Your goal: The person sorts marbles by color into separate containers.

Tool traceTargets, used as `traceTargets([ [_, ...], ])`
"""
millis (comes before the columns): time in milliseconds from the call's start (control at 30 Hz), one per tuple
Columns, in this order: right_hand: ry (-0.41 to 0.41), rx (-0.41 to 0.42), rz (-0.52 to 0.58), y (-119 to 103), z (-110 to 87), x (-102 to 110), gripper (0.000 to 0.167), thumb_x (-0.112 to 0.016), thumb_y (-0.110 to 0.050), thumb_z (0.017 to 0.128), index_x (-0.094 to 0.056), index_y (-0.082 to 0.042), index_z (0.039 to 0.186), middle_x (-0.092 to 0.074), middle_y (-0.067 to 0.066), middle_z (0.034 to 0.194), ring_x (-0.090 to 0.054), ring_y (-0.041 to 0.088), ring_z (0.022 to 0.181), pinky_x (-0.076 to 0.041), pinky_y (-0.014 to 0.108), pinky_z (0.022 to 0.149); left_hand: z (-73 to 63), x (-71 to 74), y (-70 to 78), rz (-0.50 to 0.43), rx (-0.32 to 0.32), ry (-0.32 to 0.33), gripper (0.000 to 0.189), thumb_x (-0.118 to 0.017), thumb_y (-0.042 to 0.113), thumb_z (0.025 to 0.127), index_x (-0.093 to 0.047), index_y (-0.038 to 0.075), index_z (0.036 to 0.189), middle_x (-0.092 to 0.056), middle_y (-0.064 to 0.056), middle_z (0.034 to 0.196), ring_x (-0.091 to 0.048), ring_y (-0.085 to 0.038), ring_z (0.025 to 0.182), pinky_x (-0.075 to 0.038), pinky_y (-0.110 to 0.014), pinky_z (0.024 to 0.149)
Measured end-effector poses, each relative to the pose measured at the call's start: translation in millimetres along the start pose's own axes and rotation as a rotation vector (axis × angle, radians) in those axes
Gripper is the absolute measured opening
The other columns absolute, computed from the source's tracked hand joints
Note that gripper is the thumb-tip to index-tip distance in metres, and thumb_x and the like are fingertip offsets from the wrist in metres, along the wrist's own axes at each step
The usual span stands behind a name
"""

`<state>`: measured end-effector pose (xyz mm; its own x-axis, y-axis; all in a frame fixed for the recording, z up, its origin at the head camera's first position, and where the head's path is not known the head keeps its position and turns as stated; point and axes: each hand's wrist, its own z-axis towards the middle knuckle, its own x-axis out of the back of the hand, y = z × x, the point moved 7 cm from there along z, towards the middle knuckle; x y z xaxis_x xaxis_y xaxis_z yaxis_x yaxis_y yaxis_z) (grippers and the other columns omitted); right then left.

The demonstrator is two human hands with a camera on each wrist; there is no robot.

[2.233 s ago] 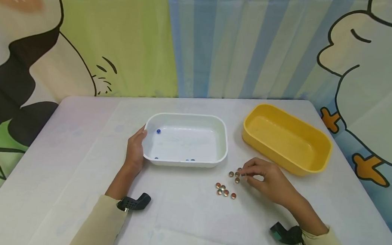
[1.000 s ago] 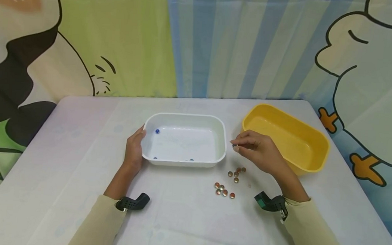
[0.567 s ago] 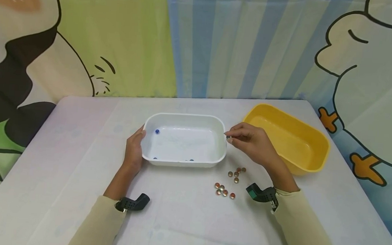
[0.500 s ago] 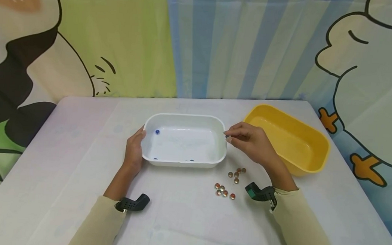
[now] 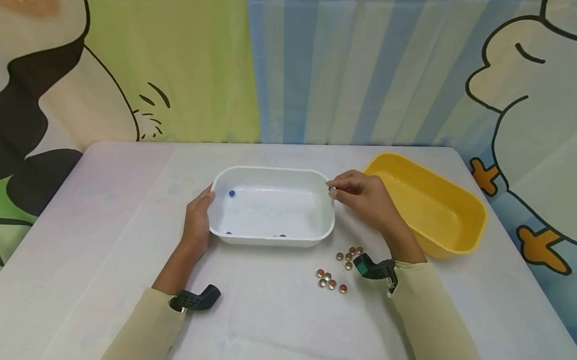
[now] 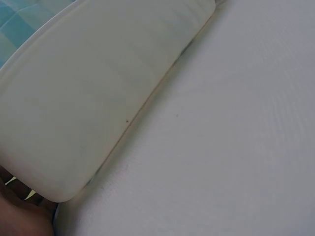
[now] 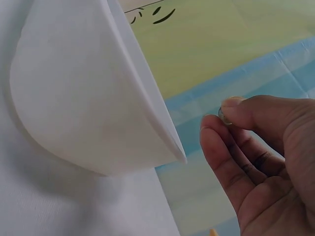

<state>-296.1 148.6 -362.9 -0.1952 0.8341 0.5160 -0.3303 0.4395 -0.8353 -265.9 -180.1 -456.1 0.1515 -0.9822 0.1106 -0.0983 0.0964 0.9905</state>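
My left hand [image 5: 198, 218] grips the left end of a white plastic tray [image 5: 270, 240], thumb at the rim. In the left wrist view the tray's outer wall [image 6: 98, 98] fills much of the picture, with part of the left hand [image 6: 22, 211] at its corner. Several blue marbles lie inside, one blue marble [image 5: 231, 193] near the left wall. Between thumb and fingertips my right hand [image 5: 366, 198] pinches a small marble [image 7: 224, 116], mostly covered, just by the tray's right rim. The right wrist view shows the right hand [image 7: 261, 157] raised beside the tray wall.
Several copper-coloured marbles [image 5: 332, 284] lie loose on the white-clothed table [image 5: 260, 310], below the tray's right corner. A yellow tub [image 5: 430, 210] stands at the right, partly behind the right hand. A printed curtain [image 5: 315, 66] hangs along the table's back edge.
My right hand took a marble from the loose group and carried it up and left to the white tray's right rim. The left hand keeps its hold on the tray.
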Motion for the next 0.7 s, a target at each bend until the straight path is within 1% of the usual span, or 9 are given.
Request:
traceTargets([
  [200,-0.001,-0.017,0.026,2.0,8.2,-4.2,0.021,-0.069,-0.012,0.091,-0.073,-0.001,0.11,-0.066,0.005,0.107,-0.058,0.02,0.091,-0.053,0.023,0.074,0.1,0.4,0.3,-0.001,0.008,0.006,0.051,-0.029,0.029,0.104,-0.033,0.013,0.152,-0.032,0.005,0.155,-0.024,-0.009,0.142,-0.023,-0.027,0.114],
  [400,-0.008,-0.08,0.029,8.8,17.4,-8.4,0.021,-0.07,-0.013,0.091,-0.074,-0.003,0.109,-0.067,0.004,0.107,-0.058,0.02,0.092,-0.052,0.028,0.076,0.6,1.7,-0.1,0.009,0.009,0.006,0.052,-0.029,0.03,0.104,-0.032,0.014,0.152,-0.031,0.006,0.155,-0.024,-0.009,0.142,-0.023,-0.028,0.114],
  [533,-0.025,-0.143,0.04,13.6,23.5,-12.0,0.023,-0.069,-0.015,0.091,-0.073,-0.004,0.111,-0.066,0.004,0.109,-0.058,0.021,0.096,-0.05,0.031,0.081,1.9,2.2,0.5,-0.011,0.005,0.004,0.051,-0.03,0.028,0.104,-0.033,0.011,0.152,-0.031,0.004,0.155,-0.024,-0.009,0.142,-0.022,-0.027,0.114],
  [700,-0.042,-0.184,0.062,17.9,30.4,-16.6,0.025,-0.069,-0.017,0.091,-0.073,-0.005,0.112,-0.066,0.003,0.11,-0.057,0.021,0.1,-0.049,0.036,0.089,0.8,3.1,0.1,-0.027,0.007,-0.001,0.05,-0.03,0.026,0.104,-0.034,0.01,0.151,-0.032,0.004,0.154,-0.024,-0.009,0.142,-0.023,-0.026,0.114],
])
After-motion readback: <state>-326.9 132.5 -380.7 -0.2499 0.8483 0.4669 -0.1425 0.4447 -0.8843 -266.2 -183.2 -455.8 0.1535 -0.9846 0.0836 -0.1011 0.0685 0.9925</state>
